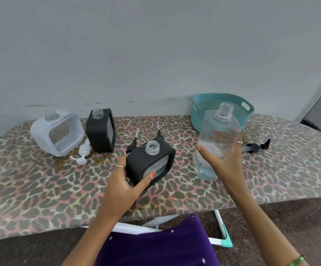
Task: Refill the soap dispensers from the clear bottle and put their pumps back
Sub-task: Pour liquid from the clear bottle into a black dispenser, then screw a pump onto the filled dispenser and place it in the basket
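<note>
My left hand (126,186) grips a black square soap dispenser (150,164), tilted, its neck open and pump off. My right hand (225,160) holds the clear bottle (216,135) upright and uncapped, with liquid in its lower part. At the back left stand a white dispenser (57,132) and a second black dispenser (101,130), both with open necks. A white pump (83,153) lies between them. Two black pumps (134,143) lie behind the held dispenser, and another black pump (256,146) lies right of the bottle.
Everything sits on a leopard-print board (40,189) against a pale wall. A teal perforated basket (209,110) stands at the back right, behind the bottle. The board's white and teal legs (223,233) show below its near edge, next to purple cloth.
</note>
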Tool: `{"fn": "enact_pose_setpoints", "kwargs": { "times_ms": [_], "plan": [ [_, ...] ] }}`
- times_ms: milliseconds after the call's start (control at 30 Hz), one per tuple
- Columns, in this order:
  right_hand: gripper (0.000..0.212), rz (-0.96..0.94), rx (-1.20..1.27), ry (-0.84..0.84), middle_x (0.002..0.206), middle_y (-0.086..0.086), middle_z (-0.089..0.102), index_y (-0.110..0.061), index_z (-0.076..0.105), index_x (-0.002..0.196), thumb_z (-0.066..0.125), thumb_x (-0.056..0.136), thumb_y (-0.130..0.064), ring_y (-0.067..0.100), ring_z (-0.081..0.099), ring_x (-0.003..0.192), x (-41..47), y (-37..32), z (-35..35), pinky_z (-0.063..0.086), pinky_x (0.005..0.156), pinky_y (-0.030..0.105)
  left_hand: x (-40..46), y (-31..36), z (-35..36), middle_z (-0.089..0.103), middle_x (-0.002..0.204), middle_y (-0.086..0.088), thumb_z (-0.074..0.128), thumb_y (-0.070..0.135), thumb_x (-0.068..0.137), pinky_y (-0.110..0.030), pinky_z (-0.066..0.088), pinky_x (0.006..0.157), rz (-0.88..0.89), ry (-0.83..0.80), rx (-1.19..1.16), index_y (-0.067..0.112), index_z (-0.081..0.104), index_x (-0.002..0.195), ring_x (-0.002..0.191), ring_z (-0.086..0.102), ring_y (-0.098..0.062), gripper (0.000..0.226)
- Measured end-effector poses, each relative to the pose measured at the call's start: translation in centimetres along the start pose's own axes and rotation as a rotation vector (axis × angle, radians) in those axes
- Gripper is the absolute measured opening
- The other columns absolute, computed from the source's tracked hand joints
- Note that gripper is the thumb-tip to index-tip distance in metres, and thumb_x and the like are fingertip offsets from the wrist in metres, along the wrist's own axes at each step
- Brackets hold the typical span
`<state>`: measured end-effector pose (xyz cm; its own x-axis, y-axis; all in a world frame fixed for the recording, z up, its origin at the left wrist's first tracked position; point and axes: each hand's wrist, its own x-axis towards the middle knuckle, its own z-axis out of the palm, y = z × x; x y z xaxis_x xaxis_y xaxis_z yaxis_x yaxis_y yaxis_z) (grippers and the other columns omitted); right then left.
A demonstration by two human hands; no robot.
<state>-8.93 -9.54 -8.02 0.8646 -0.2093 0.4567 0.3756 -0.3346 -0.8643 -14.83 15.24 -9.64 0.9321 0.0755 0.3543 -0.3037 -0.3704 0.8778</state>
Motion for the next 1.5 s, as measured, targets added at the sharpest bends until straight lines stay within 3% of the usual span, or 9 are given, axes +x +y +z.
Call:
{"fn": "enact_pose_setpoints", "kwargs": {
  "times_ms": [133,300,400,533,800,933,1033,1267,1500],
  "plan": [
    [0.100,0.013,0.009,0.040,0.130,-0.017,0.044,-0.021,0.023,0.141,0.084,0.065,-0.043,-0.012,0.044,0.120,-1.0,-0.7,0.0,0.038,0.100,0.010,0.0,0.1,-0.1,0.058,0.108,0.020,0.076,0.022,0.074,-0.002,0.045,0.076,0.011,0.026,0.015,0.033,0.046,0.113,0.099,0.056,0.017,0.050],
    [0.074,-0.162,-0.138,0.226,0.140,0.011,0.034,-0.018,0.021,0.141,0.049,0.088,-0.062,0.023,0.039,0.127,-3.4,-1.4,-0.4,0.038,0.103,0.052,-0.3,0.0,-1.0,0.058,0.108,0.019,0.072,0.028,0.072,-0.003,0.046,0.077,-0.002,0.031,0.003,0.023,0.048,0.117,0.098,0.056,0.018,0.051],
    [0.054,-0.463,-0.228,0.239,0.132,0.018,0.037,-0.007,0.033,0.130,0.049,0.094,-0.044,0.031,0.045,0.115,-4.3,-3.0,-0.2,0.043,0.097,0.039,-0.6,0.0,-2.2,0.059,0.110,0.018,0.072,0.031,0.070,-0.004,0.047,0.079,-0.008,0.041,0.004,0.034,0.048,0.113,0.100,0.057,0.014,0.049],
    [0.025,-0.480,-0.220,-0.143,0.102,-0.003,0.050,-0.013,0.048,0.117,0.052,0.092,-0.018,0.004,0.050,0.085,-5.4,-4.7,2.6,0.042,0.079,0.010,-0.9,-0.4,-2.9,0.060,0.113,0.018,0.073,0.033,0.071,-0.009,0.049,0.084,-0.030,0.031,0.010,0.036,0.047,0.115,0.104,0.059,0.007,0.052],
    [0.052,-0.026,-0.554,-0.581,0.148,0.008,0.028,-0.025,0.049,0.137,0.050,0.093,0.002,0.027,0.044,0.126,0.7,-0.1,9.4,0.037,0.109,0.035,-1.1,-0.8,-2.9,0.063,0.108,0.016,0.077,0.041,0.073,-0.010,0.050,0.079,-0.053,0.031,0.034,0.039,0.047,0.111,0.098,0.061,0.007,0.049],
    [0.058,-0.100,-0.677,-0.739,0.155,0.006,0.019,-0.040,0.050,0.133,0.054,0.090,0.000,0.035,0.021,0.143,2.6,2.1,11.2,0.038,0.107,0.049,-1.1,-0.9,-2.9,0.060,0.111,0.019,0.077,0.043,0.073,-0.006,0.047,0.081,-0.074,0.035,0.040,0.040,0.045,0.115,0.102,0.058,0.009,0.053],
    [0.040,-0.192,-0.737,-0.756,0.137,0.004,0.038,-0.029,0.064,0.115,0.061,0.087,-0.001,0.030,0.048,0.122,3.9,2.1,11.9,0.047,0.094,0.041,-1.1,-0.9,-2.9,0.061,0.108,0.019,0.078,0.034,0.074,-0.007,0.047,0.079,-0.069,0.036,0.010,0.042,0.047,0.110,0.101,0.059,0.008,0.048],
    [0.033,-0.193,-0.679,-0.538,0.111,0.009,0.050,-0.009,0.061,0.123,0.051,0.093,0.001,0.020,0.051,0.088,5.2,-0.8,11.9,0.044,0.083,0.030,-1.1,-1.0,-3.0,0.064,0.107,0.016,0.079,0.023,0.077,-0.013,0.051,0.079,-0.053,0.025,-0.019,0.040,0.049,0.111,0.100,0.062,0.005,0.048],
    [0.010,-0.141,0.177,-0.023,0.087,-0.007,0.067,-0.028,0.062,0.099,0.052,0.098,-0.029,0.006,0.058,0.071,2.7,-10.6,7.0,0.046,0.064,0.021,-1.0,-1.2,-2.9,0.063,0.106,0.016,0.074,0.032,0.075,-0.018,0.055,0.076,-0.064,0.002,-0.050,0.041,0.049,0.111,0.099,0.063,0.003,0.044]
  ]
}}
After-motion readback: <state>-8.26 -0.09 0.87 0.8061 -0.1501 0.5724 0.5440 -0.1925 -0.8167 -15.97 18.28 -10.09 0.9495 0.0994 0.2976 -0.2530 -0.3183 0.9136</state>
